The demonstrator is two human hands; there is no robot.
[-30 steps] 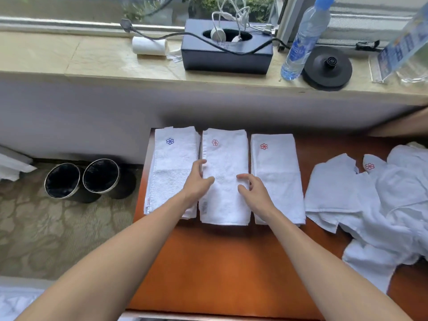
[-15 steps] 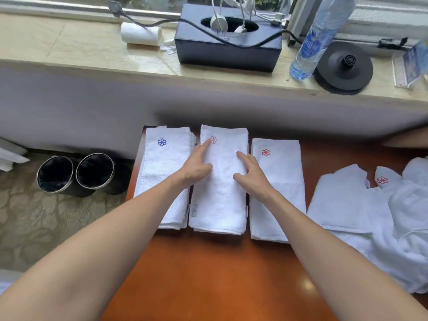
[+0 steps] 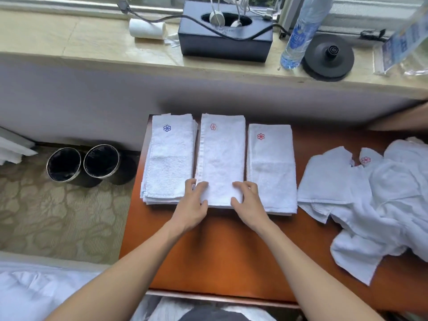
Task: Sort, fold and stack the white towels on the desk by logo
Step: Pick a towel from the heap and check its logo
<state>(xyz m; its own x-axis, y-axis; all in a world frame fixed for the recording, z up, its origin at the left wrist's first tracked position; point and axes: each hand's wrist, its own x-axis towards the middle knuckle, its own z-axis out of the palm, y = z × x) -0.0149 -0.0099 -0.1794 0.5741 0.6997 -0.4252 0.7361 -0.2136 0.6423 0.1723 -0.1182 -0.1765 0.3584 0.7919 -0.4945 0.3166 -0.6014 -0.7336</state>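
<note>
A: Laid on the desk (image 3: 208,251)?
B: Three folded towel stacks abreast: blue-logo stack (image 3: 170,163), pink-logo stack (image 3: 221,158), red-logo stack (image 3: 271,167); unfolded heap (image 3: 382,205) at right.
A: Hands?
B: Resting on the pink-logo stack's near end: left hand (image 3: 192,207), right hand (image 3: 250,205).

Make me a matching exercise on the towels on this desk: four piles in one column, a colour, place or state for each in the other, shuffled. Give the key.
Column one
1. left pile
2. middle pile
3. right pile
4. unfolded heap

Column two
a. bright red logo
b. blue logo
c. left hand and right hand rest on its near end
d. crumpled at the right end of the desk

Pairs: 1-b, 2-c, 3-a, 4-d
</note>
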